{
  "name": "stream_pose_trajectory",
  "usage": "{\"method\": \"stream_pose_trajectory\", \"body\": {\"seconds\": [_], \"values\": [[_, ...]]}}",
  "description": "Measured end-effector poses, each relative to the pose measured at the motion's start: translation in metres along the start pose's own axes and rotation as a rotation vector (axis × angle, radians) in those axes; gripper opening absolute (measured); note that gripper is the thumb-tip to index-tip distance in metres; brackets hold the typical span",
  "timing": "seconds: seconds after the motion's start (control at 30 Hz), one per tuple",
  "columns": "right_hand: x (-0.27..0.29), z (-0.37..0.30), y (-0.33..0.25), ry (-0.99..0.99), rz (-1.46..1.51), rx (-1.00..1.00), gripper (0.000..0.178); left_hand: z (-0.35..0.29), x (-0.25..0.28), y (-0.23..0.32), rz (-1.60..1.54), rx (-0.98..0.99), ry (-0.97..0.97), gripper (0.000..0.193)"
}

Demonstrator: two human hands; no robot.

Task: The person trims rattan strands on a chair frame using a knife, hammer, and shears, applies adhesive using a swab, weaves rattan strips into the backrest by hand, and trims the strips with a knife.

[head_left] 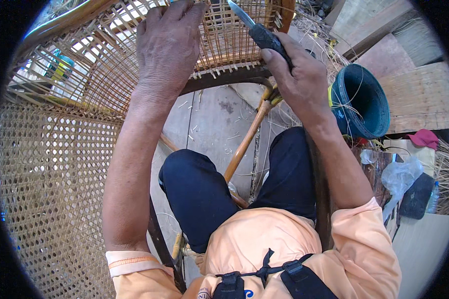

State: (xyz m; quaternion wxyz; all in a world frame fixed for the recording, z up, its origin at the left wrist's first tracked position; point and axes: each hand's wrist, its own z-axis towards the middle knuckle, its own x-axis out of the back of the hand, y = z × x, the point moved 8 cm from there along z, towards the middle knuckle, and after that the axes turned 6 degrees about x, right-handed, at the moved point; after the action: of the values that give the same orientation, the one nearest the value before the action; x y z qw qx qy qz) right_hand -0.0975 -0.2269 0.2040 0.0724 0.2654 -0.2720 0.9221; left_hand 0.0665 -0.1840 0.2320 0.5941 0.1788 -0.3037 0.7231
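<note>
A woven cane seat [224, 42] in a wooden frame spans the top of the view, with short cane ends sticking out along its near edge. Over it reaches my left hand [167, 45], its fingers bent down and closed; their tips and whatever they hold are cut off at the top edge. My right hand [302, 72] is wrapped around the black handle of a knife [267, 42], thumb along the grip. The blade points up and left above the weave, apart from my left hand.
Another woven cane panel [55, 199] stands on the left. A teal bucket [361, 102] lies tilted on the right near wooden boards [419, 99], a clear plastic bag [401, 174] and a red cloth item [424, 139]. A bamboo-like pole [247, 142] crosses between my knees; cane scraps litter the floor.
</note>
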Motion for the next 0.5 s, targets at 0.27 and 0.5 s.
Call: {"method": "stream_pose_trajectory", "body": {"seconds": [0.27, 0.5], "values": [[-0.021, 0.004, 0.008, -0.162, -0.006, -0.02, 0.03, 0.013, 0.014, 0.005, -0.474, -0.057, 0.269, 0.031], [-0.003, 0.004, -0.009, 0.09, 0.057, 0.132, 0.028, -0.008, -0.001, -0.002, -0.085, 0.034, -0.014, 0.033]]}}
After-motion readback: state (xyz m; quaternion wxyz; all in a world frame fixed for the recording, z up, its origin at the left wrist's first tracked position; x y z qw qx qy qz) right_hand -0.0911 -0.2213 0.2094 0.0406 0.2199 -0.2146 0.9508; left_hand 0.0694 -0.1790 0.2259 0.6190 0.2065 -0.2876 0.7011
